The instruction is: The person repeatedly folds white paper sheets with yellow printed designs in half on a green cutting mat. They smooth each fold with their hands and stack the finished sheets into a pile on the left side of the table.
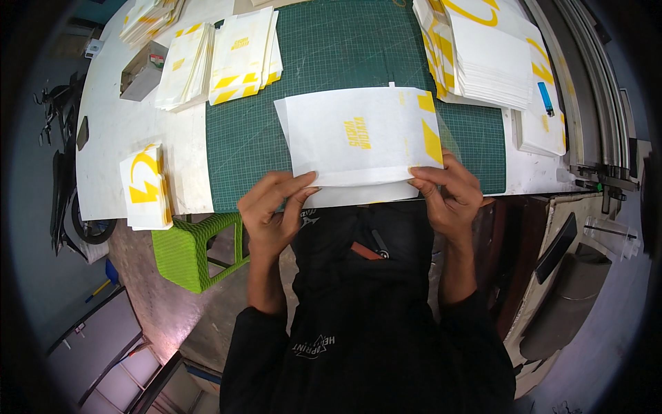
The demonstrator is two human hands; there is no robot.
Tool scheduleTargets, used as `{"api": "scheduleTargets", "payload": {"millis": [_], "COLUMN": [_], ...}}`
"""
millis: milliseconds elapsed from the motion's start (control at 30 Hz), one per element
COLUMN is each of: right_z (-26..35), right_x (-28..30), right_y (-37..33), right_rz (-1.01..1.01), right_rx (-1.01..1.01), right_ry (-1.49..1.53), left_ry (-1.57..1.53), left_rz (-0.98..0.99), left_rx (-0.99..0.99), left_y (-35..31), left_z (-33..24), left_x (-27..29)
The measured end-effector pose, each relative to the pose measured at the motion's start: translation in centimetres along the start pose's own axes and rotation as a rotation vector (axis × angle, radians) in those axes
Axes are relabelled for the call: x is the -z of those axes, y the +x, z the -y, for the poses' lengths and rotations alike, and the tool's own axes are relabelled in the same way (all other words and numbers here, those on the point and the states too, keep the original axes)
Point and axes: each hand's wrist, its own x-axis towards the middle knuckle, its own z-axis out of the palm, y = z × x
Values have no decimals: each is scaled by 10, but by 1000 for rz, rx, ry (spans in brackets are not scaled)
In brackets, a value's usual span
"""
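White table (103,155) brightly lit; pale pinkish glare on floor (165,321); metal rails (594,83) bowed by fisheye; corners black.

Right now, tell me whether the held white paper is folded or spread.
Mostly spread: the white paper shows a broad printed face. Whether its pinched near edge is creased, I cannot tell.

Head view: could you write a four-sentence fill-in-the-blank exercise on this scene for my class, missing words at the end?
1. The left hand and right hand hold a white paper piece with ____-coloured print.
2. The gridded mat is coloured ____.
3. The stool appears nearer the ____ hand.
4. The small blue object lies to the paper's ____.

Missing words: yellow; green; left; right.
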Motion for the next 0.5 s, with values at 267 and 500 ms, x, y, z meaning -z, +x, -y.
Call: {"api": "scheduleTargets", "payload": {"millis": [267, 500], "right_z": [9, 9], "right_x": [-6, 0], "right_y": [8, 7], "right_rz": [-110, 47], "right_rx": [162, 181], "right_ry": [-279, -205], "left_ry": [217, 183], "left_rz": [-40, 125], "left_rx": [-121, -180], "left_y": [10, 12], "left_z": [-7, -1], "left_x": [-1, 2]}}
